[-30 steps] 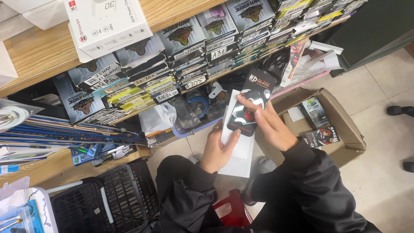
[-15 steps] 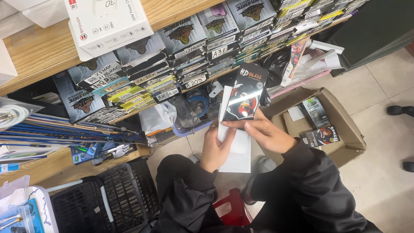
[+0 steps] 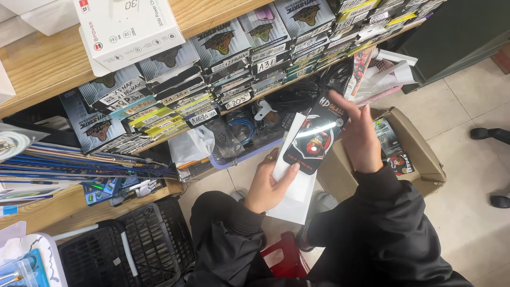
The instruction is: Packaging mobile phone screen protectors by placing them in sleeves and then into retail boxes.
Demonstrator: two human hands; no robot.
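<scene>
1. Left hand [image 3: 264, 183]: closed grip on a stack of white flat sleeves [image 3: 294, 178], thumb lying across the front, fingers behind. A ring shows on one finger
2. Black glossy packet [image 3: 314, 139] with a red-and-white graphic lies on top of the white sleeves, tilted, upper end pointing up-right. Its lower end sits under the left thumb, so the left hand pins it too
3. Right hand [image 3: 360, 137]: open, fingers straight and together, at the right edge of the black packet near its top. Touching the edge or just beside it, cannot tell which. Not gripping anything
4. Both arms in black sleeves; hands held above the person's lap, in front of the lower shelf
5. Brown cardboard box [image 3: 425, 159] on the tiled floor just right of the right hand, a few similar dark packets inside
6. Wooden shelf [image 3: 48, 64] ahead carries rows of flat packaged boxes [image 3: 234, 64] stacked on edge with handwritten labels; a white box [image 3: 130, 29] sits on top at upper left
7. Black plastic crate [image 3: 133, 244] at lower left, red stool [image 3: 284, 258] under the person
8. Someone else's dark shoes [image 3: 489, 133] at the far right edge
</scene>
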